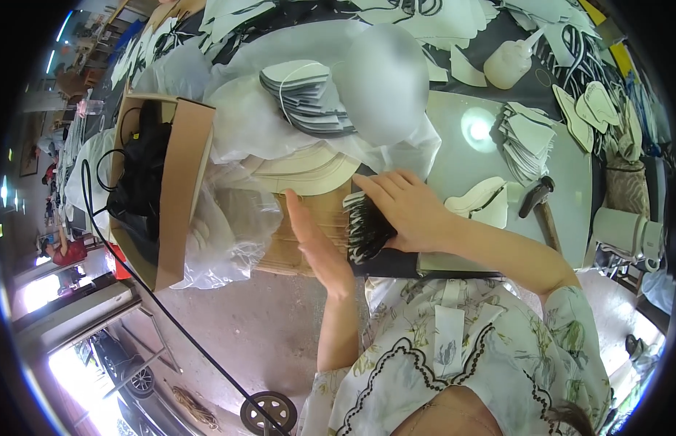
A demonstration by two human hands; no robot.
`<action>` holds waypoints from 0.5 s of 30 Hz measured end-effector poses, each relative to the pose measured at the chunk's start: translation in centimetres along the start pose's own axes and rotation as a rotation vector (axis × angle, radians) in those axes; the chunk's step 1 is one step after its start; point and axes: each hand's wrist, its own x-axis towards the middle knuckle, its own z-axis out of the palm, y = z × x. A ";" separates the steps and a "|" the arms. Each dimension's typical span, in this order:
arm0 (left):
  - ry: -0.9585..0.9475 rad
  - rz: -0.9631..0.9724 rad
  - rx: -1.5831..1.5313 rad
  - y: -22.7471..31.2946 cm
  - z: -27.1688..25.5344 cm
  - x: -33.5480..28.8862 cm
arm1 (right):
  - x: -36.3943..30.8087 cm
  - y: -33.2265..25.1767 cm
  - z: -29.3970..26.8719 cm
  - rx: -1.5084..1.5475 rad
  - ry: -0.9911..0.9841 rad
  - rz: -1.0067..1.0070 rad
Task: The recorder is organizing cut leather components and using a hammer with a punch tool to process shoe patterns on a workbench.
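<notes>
Seemingly, right hand (408, 206) gripping stack (367, 231) — left hand (317, 245) apart, table edge (396, 266) near

A thick bundle of thin, flat black pieces with white edges (368, 231) is gripped in the right hand (405, 207), near the bench's front edge, beside brown cardboard. Its layered edges face left, uneven and slightly fanned, forming jagged black-and-white stripes; the material is unclear.
</notes>
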 end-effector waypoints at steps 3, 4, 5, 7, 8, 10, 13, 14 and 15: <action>0.010 0.013 -0.062 0.6 -0.1 -0.3 | 0.1 0.1 -0.1 -0.017 -0.060 0.000; 0.017 0.021 -0.053 0.4 -0.8 0.0 | 0.3 0.3 -0.2 -0.035 -0.112 0.017; 0.068 -0.058 -0.126 0.0 -2.0 0.5 | 0.6 0.8 0.0 -0.035 -0.105 0.005; 0.159 -0.220 -0.293 -1.0 -4.2 1.2 | 0.5 1.6 0.0 0.245 0.156 0.131; 0.238 -0.252 -0.073 -1.8 -5.9 2.2 | 0.3 1.4 -0.7 0.371 0.173 0.301; 0.319 -0.280 0.153 -2.9 -8.2 3.2 | 0.7 1.8 -2.1 1.054 0.150 0.488; 0.102 0.019 0.741 -4.0 -8.7 4.8 | 0.7 2.6 -3.6 1.426 0.229 0.727; 0.058 0.029 0.816 -4.1 -8.7 4.8 | 0.4 3.3 -4.1 1.598 0.158 0.710; 0.011 0.041 0.886 -4.1 -8.7 4.6 | -0.2 3.8 -4.6 1.765 0.088 0.689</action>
